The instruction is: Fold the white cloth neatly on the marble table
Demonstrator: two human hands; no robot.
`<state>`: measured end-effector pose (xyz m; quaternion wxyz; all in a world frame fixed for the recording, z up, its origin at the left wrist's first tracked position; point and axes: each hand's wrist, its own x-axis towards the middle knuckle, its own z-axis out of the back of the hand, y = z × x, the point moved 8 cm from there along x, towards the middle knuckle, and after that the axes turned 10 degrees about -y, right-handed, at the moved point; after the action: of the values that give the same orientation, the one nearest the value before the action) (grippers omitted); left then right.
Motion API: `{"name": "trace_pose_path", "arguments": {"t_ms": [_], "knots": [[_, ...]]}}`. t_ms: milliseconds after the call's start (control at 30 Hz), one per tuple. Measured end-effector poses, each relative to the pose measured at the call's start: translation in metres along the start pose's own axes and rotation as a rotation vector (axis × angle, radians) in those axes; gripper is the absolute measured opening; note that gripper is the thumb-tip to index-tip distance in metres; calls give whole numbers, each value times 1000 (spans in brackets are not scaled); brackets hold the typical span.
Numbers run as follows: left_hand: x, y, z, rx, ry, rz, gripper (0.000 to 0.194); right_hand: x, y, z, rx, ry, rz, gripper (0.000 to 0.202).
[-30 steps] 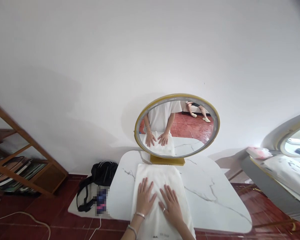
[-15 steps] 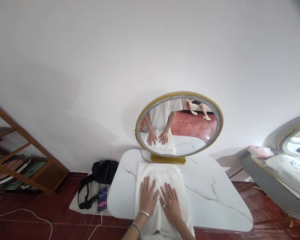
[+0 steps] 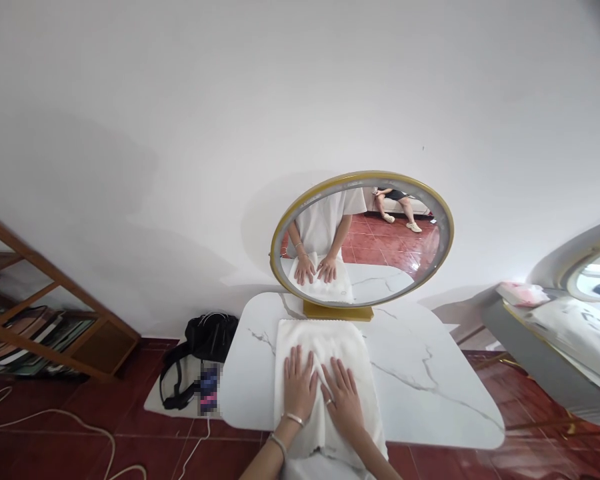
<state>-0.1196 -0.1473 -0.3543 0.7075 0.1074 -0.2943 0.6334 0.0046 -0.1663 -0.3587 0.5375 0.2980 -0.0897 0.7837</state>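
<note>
White towel (image 3: 330, 339) lies on the table (image 3: 425, 407); our left hand (image 3: 299, 392) and right hand (image 3: 344, 403) press flat on it, gripping nothing. They've drawn slightly closer together, so it looks more rumpled between them.

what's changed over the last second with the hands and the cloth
The left hand seems to have shifted slightly toward the right hand, and the white cloth looks a little more creased between them. The camera's view moved too, so the scene sits higher. Nothing was gripped or released; both palms stay down on the cloth, with table and mirror unmoved.
</note>
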Motion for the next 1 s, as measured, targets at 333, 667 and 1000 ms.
{"name": "trace_pose_path", "arguments": {"t_ms": [333, 667, 1000], "knots": [[2, -2, 4, -16, 11, 13, 56, 2, 2, 2, 4, 14, -19, 52], [4, -2, 7, -28, 37, 15, 56, 2, 2, 4, 0, 7, -4, 50], [6, -3, 10, -47, 55, 26, 52, 2, 2, 5, -9, 24, 9, 51]]}}
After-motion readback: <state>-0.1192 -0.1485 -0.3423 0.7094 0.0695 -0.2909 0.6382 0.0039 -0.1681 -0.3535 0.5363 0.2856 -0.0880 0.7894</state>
